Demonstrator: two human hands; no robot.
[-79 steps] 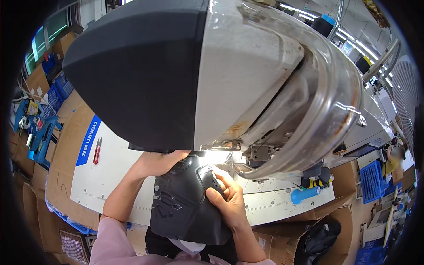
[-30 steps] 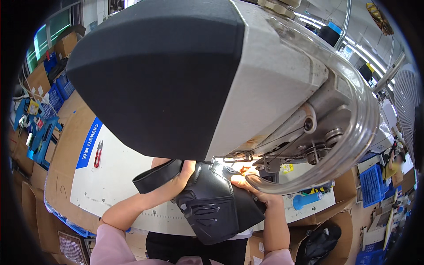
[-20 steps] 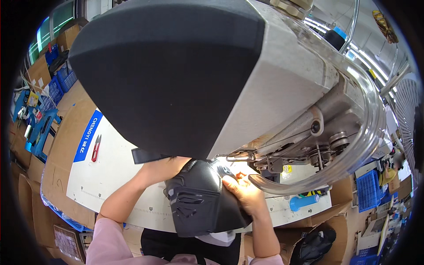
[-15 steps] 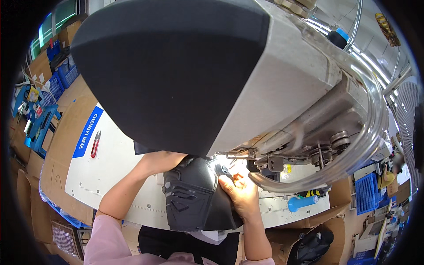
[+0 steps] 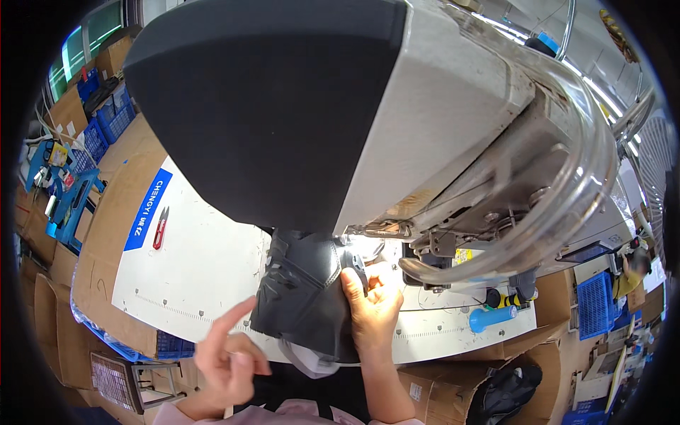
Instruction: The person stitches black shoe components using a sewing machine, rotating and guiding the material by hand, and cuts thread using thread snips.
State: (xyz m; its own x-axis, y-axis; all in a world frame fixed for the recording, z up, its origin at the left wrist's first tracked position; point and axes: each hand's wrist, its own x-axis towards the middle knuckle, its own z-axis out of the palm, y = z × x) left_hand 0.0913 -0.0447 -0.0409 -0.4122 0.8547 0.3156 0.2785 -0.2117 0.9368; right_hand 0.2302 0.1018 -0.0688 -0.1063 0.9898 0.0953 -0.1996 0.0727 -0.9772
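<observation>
the left hand [image 5: 228, 360] has come away from the far left side of the black piece [image 5: 301, 308] and now hangs near its lower left edge, holding nothing, forefinger out, other fingers loosely curled. the right hand [image 5: 375, 312] still pinches the right edge. the piece sits below the sewing machine [image 5: 262, 127], its near end past the counter's [image 5: 195, 283] edge.

The workpiece [image 5: 301, 304] is black, the snips [image 5: 159, 235] red-handled, the tabletop [image 5: 205, 265] white.
</observation>
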